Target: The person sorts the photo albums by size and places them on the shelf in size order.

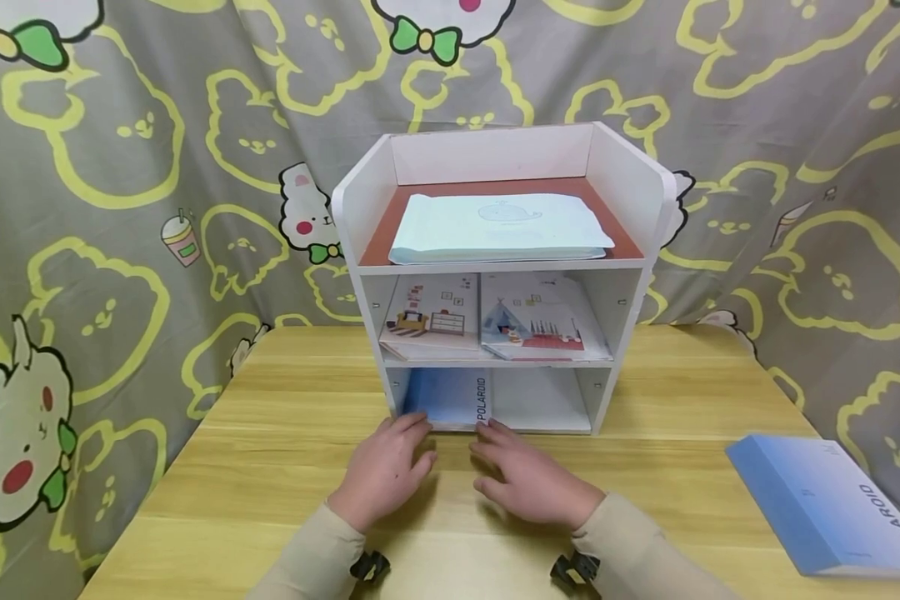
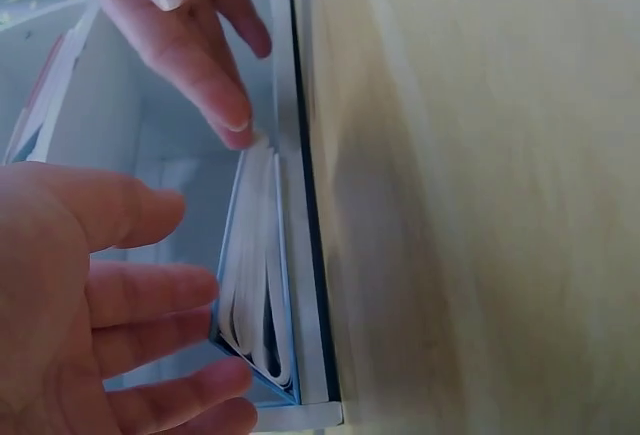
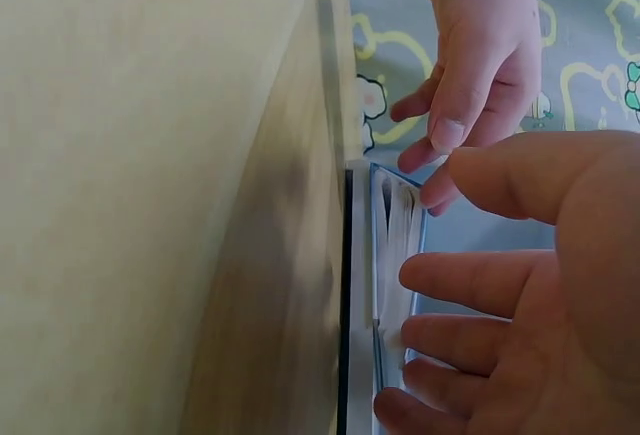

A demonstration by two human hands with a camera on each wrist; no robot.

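Observation:
A blue-and-white album marked POLAROID (image 1: 450, 395) lies flat in the left part of the bottom compartment of a small white shelf (image 1: 622, 333). At its front left corner are the fingertips of my left hand (image 1: 386, 471), the fingers loosely extended. My right hand (image 1: 532, 479) has its fingertips right at the album's front right corner, fingers also relaxed. In the left wrist view, page edges (image 2: 255, 255) show between the album's covers. The right wrist view has the album (image 3: 397, 245) lying between both hands' fingertips, with neither hand curled round it.
Another blue POLAROID album (image 1: 832, 504) lies on the wooden table (image 1: 270, 467) at the right. Two illustrated books, a left one (image 1: 435, 317) and a right one (image 1: 536, 317), fill the middle compartment. A pale green whale-print pack (image 1: 498, 225) lies on top. A patterned curtain (image 1: 232, 125) hangs behind.

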